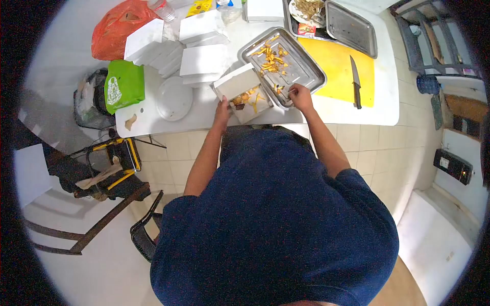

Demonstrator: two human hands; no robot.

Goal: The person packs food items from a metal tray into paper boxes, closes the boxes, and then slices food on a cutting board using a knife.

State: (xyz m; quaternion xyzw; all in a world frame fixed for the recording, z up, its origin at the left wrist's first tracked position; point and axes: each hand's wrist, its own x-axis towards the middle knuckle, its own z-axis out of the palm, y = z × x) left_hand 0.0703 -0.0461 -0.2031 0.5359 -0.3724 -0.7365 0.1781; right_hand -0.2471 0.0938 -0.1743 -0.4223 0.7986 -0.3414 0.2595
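My left hand [223,109] grips the left side of an open white cardboard food box [247,113], its lid tipped up at the back. Inside the box lie some fries [255,106] and a dark red piece. My right hand [301,97] is over the near right corner of a metal tray [317,76]. Its fingers are pinched together, and what they hold is too small to make out. Yellow-orange fries [273,61] are scattered in the tray, mostly toward its far left part, with a few bits near my right fingers.
A knife [356,81] lies on a yellow cutting board [332,76] at right. Stacked white boxes [204,61] and a clear round plate [174,98] stand at left, near a green bag [124,85] and red plastic bag [120,28]. Another tray [352,28] is behind.
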